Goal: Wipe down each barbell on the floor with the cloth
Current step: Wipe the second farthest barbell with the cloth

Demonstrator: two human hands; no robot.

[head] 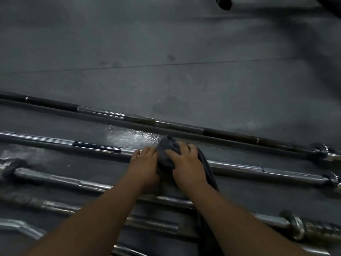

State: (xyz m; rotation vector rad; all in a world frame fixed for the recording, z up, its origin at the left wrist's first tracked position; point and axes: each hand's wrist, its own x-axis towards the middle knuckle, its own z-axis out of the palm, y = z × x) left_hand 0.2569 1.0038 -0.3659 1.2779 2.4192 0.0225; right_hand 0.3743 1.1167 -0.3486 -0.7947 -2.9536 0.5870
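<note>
right hand [186, 161] is clamping the bunched cloth [166, 150] over the chrome barbell [258, 169], second from far, left hand [145, 163] is lying flat-fingered on the bar just left of it; I'd be wrapping cloth fully round, sliding end to end, left pinning against roll.

Floor [166, 52] is dark grey and matt, slightly grainy, except a wet glossy patch [132, 136] just off centre toward 7 o'clock. The cloth [167, 154] at 6 o'clock is soft grey fabric with no shine. The chrome barbell [55, 142] at 9 o'clock is mirror-bright smooth metal. The far barbell [140, 120] is mostly dull black with polished bands. The bars at 8 o'clock [55, 179] look tarnished, and the sleeve [317, 230] at 4 o'clock looks grimy and rough.
</note>
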